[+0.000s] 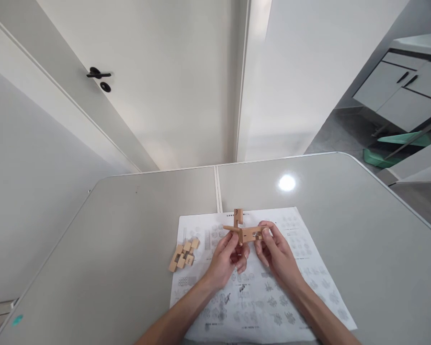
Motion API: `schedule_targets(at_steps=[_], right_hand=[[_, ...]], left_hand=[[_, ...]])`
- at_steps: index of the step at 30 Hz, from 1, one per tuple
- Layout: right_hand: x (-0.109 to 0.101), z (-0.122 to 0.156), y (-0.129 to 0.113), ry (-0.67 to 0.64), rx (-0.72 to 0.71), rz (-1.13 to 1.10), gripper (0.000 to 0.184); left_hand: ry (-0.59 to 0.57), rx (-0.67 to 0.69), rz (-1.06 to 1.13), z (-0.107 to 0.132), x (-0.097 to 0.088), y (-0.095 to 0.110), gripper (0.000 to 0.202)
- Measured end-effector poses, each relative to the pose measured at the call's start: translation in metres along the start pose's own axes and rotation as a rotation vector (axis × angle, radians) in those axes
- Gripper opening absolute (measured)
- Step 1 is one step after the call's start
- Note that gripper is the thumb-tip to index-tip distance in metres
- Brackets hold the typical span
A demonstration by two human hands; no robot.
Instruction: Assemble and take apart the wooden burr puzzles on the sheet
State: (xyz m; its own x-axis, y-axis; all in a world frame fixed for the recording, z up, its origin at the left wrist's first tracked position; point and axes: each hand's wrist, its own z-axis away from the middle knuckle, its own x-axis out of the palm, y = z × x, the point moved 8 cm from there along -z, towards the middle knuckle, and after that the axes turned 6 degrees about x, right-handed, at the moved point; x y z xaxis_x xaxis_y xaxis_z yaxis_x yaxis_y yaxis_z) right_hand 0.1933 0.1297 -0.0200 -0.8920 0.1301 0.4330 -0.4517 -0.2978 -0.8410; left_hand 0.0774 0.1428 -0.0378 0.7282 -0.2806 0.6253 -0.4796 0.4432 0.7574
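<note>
Over the printed sheet, both hands hold a partly joined wooden interlocking puzzle [249, 234]. My left hand [225, 256] pinches its left side, near where the pieces cross. My right hand [277, 249] grips the right end of a notched, slotted piece between thumb and fingers. One puzzle piece [238, 216] stands upright with a dark mark on its top, and a slimmer one points left. On the sheet's left edge lies a cluster of notched wooden pieces [184, 254], apart from my hands. My fingers cover parts of the held pieces.
Under my hands the white paper sheet [309, 268], printed with small diagrams, lies on a grey table [129, 249] with a seam. Beyond the table's far edge stands a white door [187, 86] with a black handle [98, 73]. White cabinets [391, 81] are at right.
</note>
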Motion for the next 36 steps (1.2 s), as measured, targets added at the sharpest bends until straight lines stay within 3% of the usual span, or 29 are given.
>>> schedule_targets(at_steps=[15, 21, 28, 36], right_hand=[[-0.003, -0.001, 0.003, 0.008, 0.016, 0.006, 0.037], [-0.001, -0.002, 0.013, -0.033, 0.059, 0.006, 0.037], [-0.007, -0.003, 0.012, -0.032, 0.037, 0.079, 0.037], [-0.006, -0.011, 0.016, -0.163, 0.137, 0.04, 0.041]], left_hand=[[-0.018, -0.003, -0.012, 0.003, 0.003, -0.003, 0.039], [-0.152, -0.029, 0.025, 0.004, 0.01, -0.001, 0.035], [-0.287, -0.038, -0.118, 0.012, 0.019, -0.004, 0.036], [-0.299, -0.059, -0.102, 0.014, 0.019, -0.008, 0.039]])
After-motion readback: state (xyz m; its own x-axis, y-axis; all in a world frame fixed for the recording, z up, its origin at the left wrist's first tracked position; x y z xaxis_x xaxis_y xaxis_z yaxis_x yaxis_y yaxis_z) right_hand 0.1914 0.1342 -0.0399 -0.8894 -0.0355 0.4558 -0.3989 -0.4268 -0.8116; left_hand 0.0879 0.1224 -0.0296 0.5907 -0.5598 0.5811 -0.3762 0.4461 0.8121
